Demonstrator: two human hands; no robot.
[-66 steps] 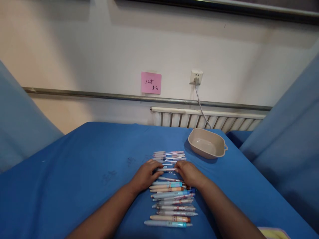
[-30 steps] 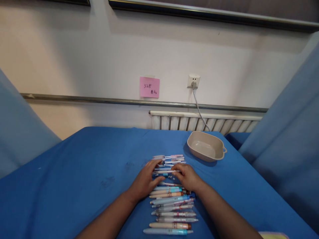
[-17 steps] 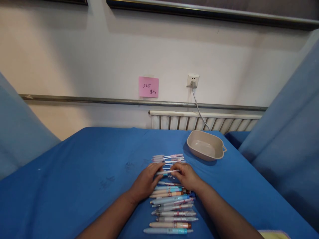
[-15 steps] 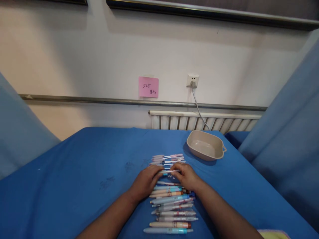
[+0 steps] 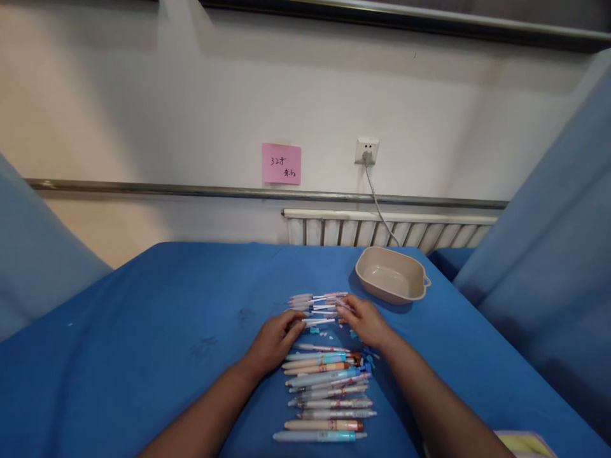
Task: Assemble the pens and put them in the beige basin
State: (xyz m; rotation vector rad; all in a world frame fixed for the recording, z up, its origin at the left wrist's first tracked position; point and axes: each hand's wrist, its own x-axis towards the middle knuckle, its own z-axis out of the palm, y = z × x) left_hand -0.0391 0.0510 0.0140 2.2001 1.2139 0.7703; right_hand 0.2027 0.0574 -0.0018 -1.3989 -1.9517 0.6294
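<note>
Several pens (image 5: 329, 403) lie side by side in a column on the blue cloth (image 5: 191, 305). Farther back, disassembled pens with white refills (image 5: 321, 321) form a second group. My left hand (image 5: 277, 338) pinches the left end of one such pen part. At the right of this group, the fingers of my right hand (image 5: 361, 318) close on a pen barrel piece (image 5: 344, 306). Small white and teal bits (image 5: 315, 330) are scattered between my hands and the column.
A beige basin (image 5: 391, 275) stands at the back right of the table. Blue curtains hang on both sides. Behind are a radiator (image 5: 334, 230), a socket with a cable, and a pink note (image 5: 281, 163). A yellow item (image 5: 522, 443) sits at the lower right.
My hands have moved apart, the right one back and to the right. The white refill between them is now exposed. The view has shifted slightly.
</note>
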